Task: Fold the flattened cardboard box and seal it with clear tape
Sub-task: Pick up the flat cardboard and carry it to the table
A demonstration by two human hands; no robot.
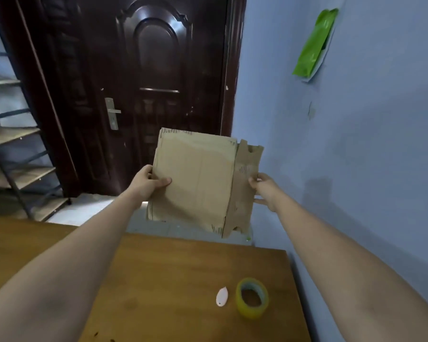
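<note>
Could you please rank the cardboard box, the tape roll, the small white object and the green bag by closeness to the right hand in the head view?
From the right hand:
1. Cardboard box, held at its right edge.
2. Tape roll, on the table below.
3. Small white object, just left of the roll.
4. Green bag, high on the wall.

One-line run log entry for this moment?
box: flat, held up | left hand, right hand: grip edges | tape: on table
</note>
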